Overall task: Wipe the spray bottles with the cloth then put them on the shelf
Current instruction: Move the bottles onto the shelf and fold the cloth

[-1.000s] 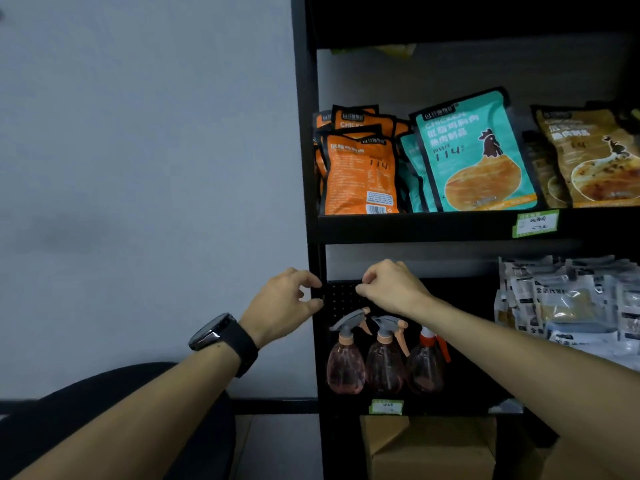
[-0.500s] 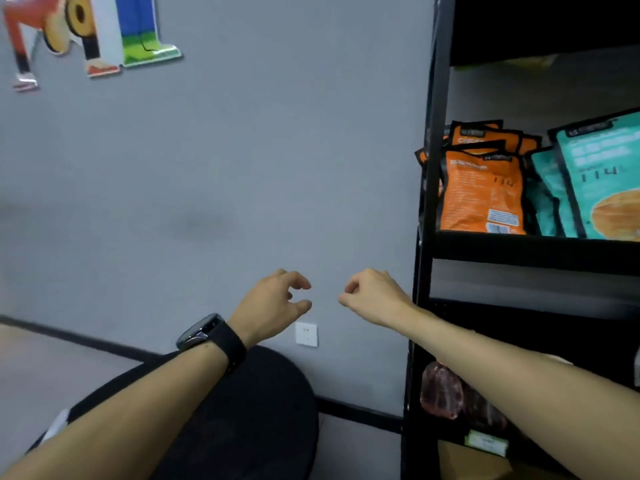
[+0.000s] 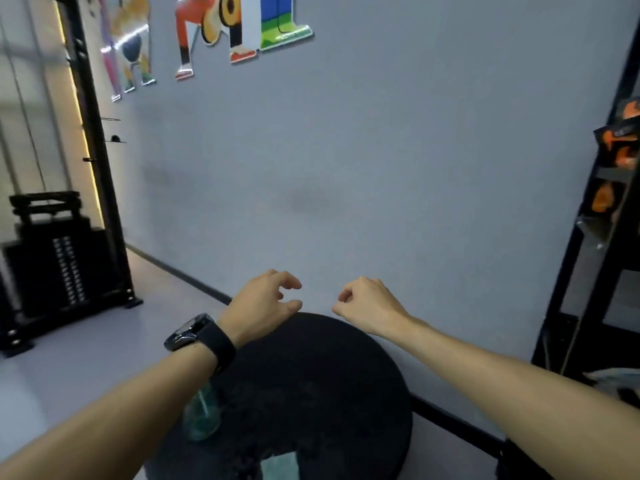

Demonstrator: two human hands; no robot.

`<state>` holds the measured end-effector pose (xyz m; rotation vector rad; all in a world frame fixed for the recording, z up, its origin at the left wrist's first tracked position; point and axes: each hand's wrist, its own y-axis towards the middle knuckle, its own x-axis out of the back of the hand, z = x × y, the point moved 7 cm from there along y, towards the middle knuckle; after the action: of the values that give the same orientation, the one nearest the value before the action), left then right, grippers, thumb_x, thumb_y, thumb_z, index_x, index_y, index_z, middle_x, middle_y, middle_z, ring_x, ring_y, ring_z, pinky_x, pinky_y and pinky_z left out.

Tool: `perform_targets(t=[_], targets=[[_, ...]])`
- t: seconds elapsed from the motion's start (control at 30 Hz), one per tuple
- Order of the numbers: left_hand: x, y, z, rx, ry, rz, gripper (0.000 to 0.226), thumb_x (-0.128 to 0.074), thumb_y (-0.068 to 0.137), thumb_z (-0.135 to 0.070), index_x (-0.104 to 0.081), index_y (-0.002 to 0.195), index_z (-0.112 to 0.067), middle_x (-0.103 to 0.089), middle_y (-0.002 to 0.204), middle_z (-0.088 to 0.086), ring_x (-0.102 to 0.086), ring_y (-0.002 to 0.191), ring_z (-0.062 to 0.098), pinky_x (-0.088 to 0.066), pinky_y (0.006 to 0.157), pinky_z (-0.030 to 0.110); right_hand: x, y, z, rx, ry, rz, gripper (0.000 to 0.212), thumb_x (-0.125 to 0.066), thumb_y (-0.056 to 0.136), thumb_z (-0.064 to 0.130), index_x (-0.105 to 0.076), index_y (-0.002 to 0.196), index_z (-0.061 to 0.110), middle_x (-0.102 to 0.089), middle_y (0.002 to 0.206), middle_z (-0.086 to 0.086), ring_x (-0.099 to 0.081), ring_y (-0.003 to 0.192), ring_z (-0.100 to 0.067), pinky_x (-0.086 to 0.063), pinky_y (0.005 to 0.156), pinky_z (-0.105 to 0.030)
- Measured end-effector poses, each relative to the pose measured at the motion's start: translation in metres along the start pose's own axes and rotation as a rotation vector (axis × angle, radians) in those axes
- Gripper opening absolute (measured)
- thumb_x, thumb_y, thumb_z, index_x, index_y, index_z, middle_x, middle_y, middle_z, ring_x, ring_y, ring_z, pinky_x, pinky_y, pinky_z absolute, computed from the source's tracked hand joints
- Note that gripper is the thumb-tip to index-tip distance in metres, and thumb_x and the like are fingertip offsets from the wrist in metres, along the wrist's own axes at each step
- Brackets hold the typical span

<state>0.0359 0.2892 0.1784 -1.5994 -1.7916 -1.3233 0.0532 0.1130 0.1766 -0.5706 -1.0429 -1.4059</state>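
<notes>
Grey wall (image 3: pixel 398 161) fills the background as a person holds both bare hands out in front of it, above the far edge of a round black desk (image 3: pixel 311 393). Left hand (image 3: pixel 263 303), a dark watch (image 3: pixel 199 332) on its wrist, has its fingers loosely curled with thumb and forefinger apart, holding nothing. Right hand (image 3: pixel 367 303), just beside it but not touching, has its fingers curled more tightly inward, and it too holds nothing. Below the left forearm, on the near left part of the desk, stands a greenish translucent spray bottle (image 3: pixel 202 419), its top hidden by the arm. At the near edge of the desk, below and between the hands, lies a pale teal cloth (image 3: pixel 278 467), only partly in frame. To the right of the right hand, at the picture's edge, rises the black shelf (image 3: pixel 595 258), with blurred orange packets (image 3: pixel 620 147) on an upper level. High above the hands, colourful cartoon figures (image 3: pixel 221 32) decorate the wall. Far to the left of the left hand, a black weight machine (image 3: pixel 59 258) stands on the pale floor (image 3: pixel 69 368).
</notes>
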Motion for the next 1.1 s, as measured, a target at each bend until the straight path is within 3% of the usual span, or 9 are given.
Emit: perform_targets(t=[0.13,0.27,0.4,0.7,0.87,1.1], targets=[[0.013,-0.012,0.044,0.081,-0.008,-0.03,0.026,-0.07,0.088,-0.028,-0.065,0.113,-0.025,-0.06,0.117,-0.004,-0.064,0.097,0.013,-0.052,0.088,0.029,-0.042,0.009,0.028,0.057,0.015,0.069,0.021,-0.061,0.091,0.023,-0.071,0.104,0.009,-0.069,0.104,-0.004,-0.064,0.092,-0.019,-0.054,0.08,-0.031],[0.02,-0.023,0.088,0.137,0.0,-0.039,0.025,-0.067,0.091,-0.025,-0.065,0.116,-0.021,-0.06,0.117,-0.004,-0.06,0.089,0.005,-0.045,0.077,0.018,-0.083,0.017,0.051,0.095,0.017,0.152,0.022,-0.06,0.092,0.024,-0.07,0.107,0.011,-0.069,0.106,-0.003,-0.062,0.091,-0.017,-0.049,0.074,-0.027],[0.023,-0.035,0.128,0.22,-0.014,-0.042,0.027,-0.066,0.092,-0.028,-0.063,0.118,-0.022,-0.059,0.119,-0.004,-0.061,0.1,0.013,-0.05,0.086,0.026,-0.119,0.026,0.068,0.119,0.019,0.21,0.021,-0.06,0.089,0.021,-0.072,0.101,0.009,-0.071,0.103,-0.004,-0.065,0.092,-0.018,-0.053,0.078,-0.03],[0.009,-0.061,0.225,0.383,-0.012,-0.024,0.03,-0.068,0.091,-0.031,-0.064,0.119,-0.02,-0.06,0.118,-0.004,-0.062,0.1,0.014,-0.047,0.083,0.024,-0.212,0.045,0.1,0.145,0.023,0.352,0.026,-0.061,0.087,0.025,-0.07,0.108,0.013,-0.069,0.109,-0.003,-0.062,0.104,-0.022,-0.052,0.086,-0.033],[-0.012,-0.064,0.263,0.429,-0.03,0.014,0.028,-0.068,0.091,-0.029,-0.064,0.118,-0.023,-0.061,0.121,-0.004,-0.063,0.1,0.013,-0.049,0.084,0.024,-0.263,0.053,0.106,0.13,0.037,0.409,0.027,-0.063,0.085,0.028,-0.07,0.105,0.011,-0.07,0.101,-0.004,-0.065,0.094,-0.021,-0.056,0.085,-0.041],[-0.039,-0.065,0.3,0.469,-0.023,0.047,0.029,-0.067,0.092,-0.028,-0.064,0.12,-0.023,-0.062,0.121,-0.005,-0.06,0.097,0.01,-0.043,0.081,0.02,-0.322,0.06,0.098,0.07,0.105,0.465,0.038,-0.065,0.087,0.036,-0.061,0.12,0.018,-0.064,0.113,0.0,-0.062,0.101,-0.019,-0.054,0.085,-0.039]])
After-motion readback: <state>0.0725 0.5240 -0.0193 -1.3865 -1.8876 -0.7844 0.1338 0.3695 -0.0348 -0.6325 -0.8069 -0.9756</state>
